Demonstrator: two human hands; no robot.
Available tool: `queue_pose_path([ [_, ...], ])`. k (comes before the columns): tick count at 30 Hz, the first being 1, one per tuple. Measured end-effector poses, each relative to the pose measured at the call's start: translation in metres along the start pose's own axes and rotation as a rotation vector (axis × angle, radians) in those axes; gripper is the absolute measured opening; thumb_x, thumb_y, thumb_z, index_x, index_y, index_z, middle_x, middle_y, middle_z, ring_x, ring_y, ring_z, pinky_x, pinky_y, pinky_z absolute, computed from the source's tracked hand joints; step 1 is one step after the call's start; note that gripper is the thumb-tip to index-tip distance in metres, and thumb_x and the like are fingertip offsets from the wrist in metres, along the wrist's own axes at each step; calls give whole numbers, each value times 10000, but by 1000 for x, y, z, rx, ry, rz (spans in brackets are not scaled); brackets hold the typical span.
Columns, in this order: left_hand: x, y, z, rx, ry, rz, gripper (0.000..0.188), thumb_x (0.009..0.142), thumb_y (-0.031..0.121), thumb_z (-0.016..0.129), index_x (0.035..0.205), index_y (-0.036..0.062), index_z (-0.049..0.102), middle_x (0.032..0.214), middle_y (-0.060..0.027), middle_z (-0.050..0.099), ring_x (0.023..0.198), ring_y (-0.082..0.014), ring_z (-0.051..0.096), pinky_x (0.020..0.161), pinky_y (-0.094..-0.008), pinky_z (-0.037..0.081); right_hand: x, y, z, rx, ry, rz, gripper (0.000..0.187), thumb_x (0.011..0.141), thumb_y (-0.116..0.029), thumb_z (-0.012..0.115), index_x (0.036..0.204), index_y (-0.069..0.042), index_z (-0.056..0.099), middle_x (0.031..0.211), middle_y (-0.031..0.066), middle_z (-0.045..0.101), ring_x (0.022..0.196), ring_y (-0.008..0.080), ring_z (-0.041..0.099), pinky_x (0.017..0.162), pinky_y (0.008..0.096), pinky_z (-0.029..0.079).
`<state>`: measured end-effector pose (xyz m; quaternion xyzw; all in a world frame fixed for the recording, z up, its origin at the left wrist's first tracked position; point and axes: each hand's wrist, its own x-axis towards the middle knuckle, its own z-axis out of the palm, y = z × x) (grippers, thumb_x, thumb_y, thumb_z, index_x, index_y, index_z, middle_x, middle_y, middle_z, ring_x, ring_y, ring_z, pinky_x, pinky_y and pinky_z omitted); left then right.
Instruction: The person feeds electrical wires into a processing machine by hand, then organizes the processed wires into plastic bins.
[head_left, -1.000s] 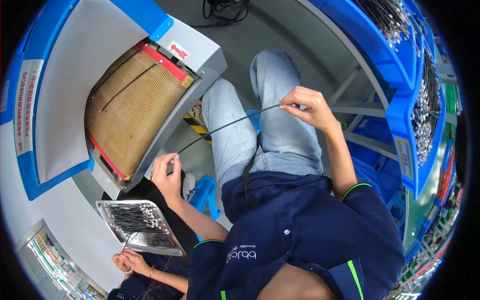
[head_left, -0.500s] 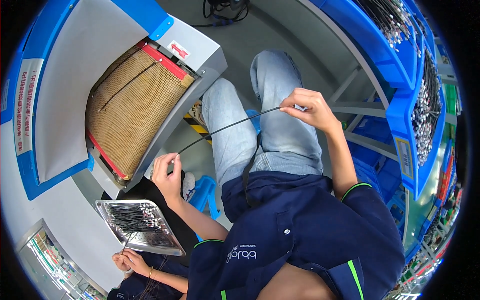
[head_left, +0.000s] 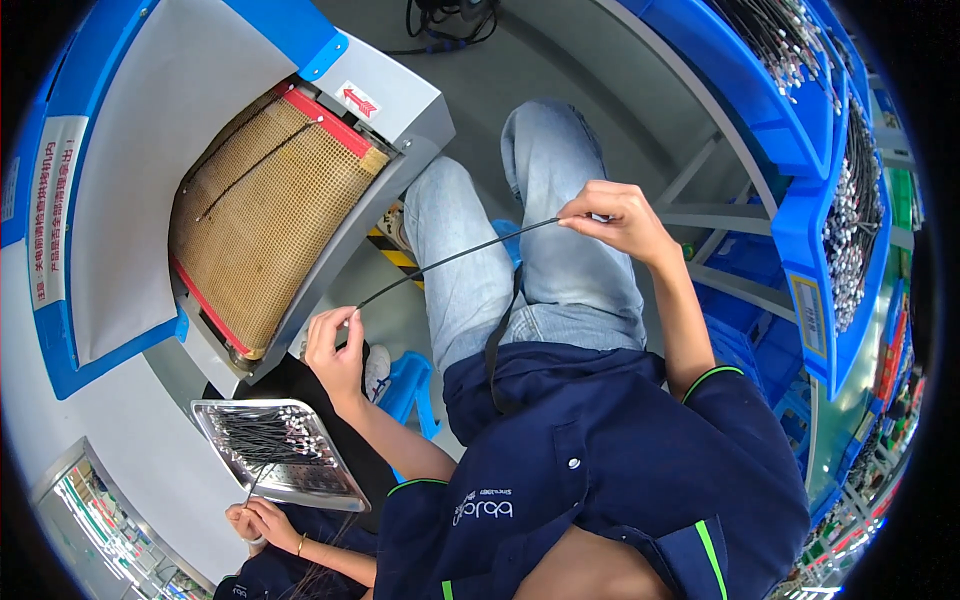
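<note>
Nothing has shifted since a second ago: the left hand and right hand each keep a closed pinch grip on one end of the thin black cable, stretched taut above the knees, the mesh conveyor belt just beyond the left grip, open floor ahead of both grips.

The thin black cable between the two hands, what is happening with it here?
A seated person holds a thin black cable stretched between both hands, above the knees. The right hand pinches one end, and the left hand grips the other end. To the left stands a machine with a tan mesh conveyor belt, where one cable lies. Lower left, another person's hands hold a metal tray of similar black cables.
</note>
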<state>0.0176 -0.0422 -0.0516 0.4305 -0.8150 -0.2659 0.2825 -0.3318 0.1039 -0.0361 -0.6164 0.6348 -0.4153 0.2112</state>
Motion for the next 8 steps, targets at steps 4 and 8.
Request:
queue_pose_path([
  [4, -2, -1, -4, 4, 4, -2, 114, 721, -46, 675, 818, -1, 636, 759, -92, 625, 688, -205, 586, 632, -292, 470, 2, -5, 1, 12, -35, 80, 58, 753, -89, 725, 754, -49, 683, 683, 29, 621, 588, 138, 562, 496, 275, 410],
  [8, 0, -5, 0, -16, -16, -4, 120, 729, -41, 678, 834, 4, 643, 777, -93, 636, 700, -201, 593, 640, -287, 476, -2, -5, -1, -13, -70, 121, 80, 746, -112, 739, 754, -53, 687, 687, 26, 627, 597, 122, 569, 495, 272, 410],
])
